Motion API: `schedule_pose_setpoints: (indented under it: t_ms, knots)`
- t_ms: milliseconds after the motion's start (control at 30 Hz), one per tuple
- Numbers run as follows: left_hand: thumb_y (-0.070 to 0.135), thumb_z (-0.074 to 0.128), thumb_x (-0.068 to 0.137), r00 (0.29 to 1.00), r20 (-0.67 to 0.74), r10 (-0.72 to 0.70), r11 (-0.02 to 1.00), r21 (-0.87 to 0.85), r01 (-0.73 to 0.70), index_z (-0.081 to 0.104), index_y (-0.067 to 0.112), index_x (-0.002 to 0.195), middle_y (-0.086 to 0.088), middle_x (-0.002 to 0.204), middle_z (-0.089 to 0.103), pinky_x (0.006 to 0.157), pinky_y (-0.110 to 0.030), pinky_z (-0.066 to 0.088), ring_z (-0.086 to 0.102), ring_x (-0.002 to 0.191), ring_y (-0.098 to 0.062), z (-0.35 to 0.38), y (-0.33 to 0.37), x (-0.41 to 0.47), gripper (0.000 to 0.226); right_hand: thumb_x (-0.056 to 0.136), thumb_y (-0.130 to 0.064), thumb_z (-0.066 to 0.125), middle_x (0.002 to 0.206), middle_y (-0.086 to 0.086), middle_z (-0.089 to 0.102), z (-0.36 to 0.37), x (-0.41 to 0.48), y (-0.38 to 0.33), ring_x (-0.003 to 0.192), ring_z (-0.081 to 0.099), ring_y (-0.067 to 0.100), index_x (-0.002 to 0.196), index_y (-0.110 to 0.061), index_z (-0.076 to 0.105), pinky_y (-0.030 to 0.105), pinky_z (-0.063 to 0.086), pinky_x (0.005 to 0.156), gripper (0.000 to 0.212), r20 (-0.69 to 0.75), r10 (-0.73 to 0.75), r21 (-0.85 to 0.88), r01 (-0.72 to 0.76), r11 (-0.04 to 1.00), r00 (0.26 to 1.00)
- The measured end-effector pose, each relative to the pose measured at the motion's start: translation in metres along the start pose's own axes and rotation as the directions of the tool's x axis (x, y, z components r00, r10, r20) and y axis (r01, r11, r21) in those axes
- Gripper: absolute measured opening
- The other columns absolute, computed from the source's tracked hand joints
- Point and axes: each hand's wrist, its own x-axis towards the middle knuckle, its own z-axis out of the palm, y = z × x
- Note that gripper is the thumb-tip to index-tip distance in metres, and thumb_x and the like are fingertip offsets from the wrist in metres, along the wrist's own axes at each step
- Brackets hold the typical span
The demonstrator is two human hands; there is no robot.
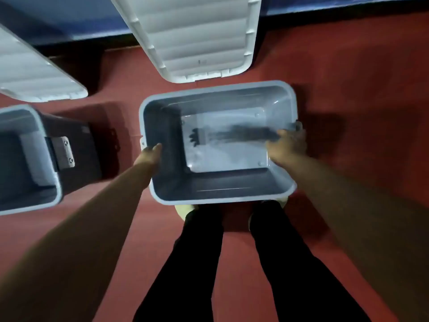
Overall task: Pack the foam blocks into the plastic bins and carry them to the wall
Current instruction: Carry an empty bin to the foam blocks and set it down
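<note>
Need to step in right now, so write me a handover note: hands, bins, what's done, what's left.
Hands: left hand grips the left rim of the middle bin; right hand grips its right rim.
The middle bin sits before the feet, close to the blue wall; no foam blocks show inside, only a blurred dark mark on its bottom.
The second bin is open at the left, contents unclear; centre lid and left lid are beside the wall.
Done: no packing visible. Left: fetch blocks, fill bins, set them at the wall.
</note>
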Motion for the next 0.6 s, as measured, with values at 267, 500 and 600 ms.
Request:
schedule_pose_setpoints:
  t_ms: [267,500,600]
  knots:
    - [0.057,0.063,0.087,0.977,-0.181,-0.111,0.993,-0.049,0.103,0.054,0.017,0.138,-0.005,0.130,0.063,0.098,-0.036,0.050,0.062,0.114,-0.032,0.030,-0.033,0.076,0.065,0.093,-0.050,0.056,0.142,0.018,0.052,0.025,0.056,0.050,0.134,0.045,0.035,0.134,-0.012,0.060,0.040,0.036,0.113,0.056,0.166,0.015,-0.022,-0.011,1.000,0.986]
    - [0.059,0.070,0.078,0.969,-0.189,-0.158,0.985,-0.099,0.141,0.064,0.016,0.127,-0.005,0.117,0.069,0.084,-0.034,0.053,0.067,0.101,-0.029,0.019,-0.027,0.071,0.065,0.090,-0.063,0.054,0.120,0.023,0.054,0.012,0.055,0.047,0.125,0.044,0.034,0.110,-0.008,0.067,0.035,0.041,0.096,0.060,0.107,0.074,-0.026,-0.072,0.997,0.991]
    - [0.077,0.074,0.056,0.968,-0.143,-0.205,0.968,-0.178,0.178,0.066,0.018,0.121,-0.004,0.110,0.071,0.083,-0.038,0.056,0.069,0.096,-0.029,-0.011,-0.022,0.038,0.088,0.081,-0.075,0.054,0.129,0.023,0.050,-0.015,0.032,0.036,0.115,0.047,0.035,0.110,-0.010,0.067,0.036,0.044,0.091,0.072,0.063,0.116,0.005,-0.117,0.993,0.991]
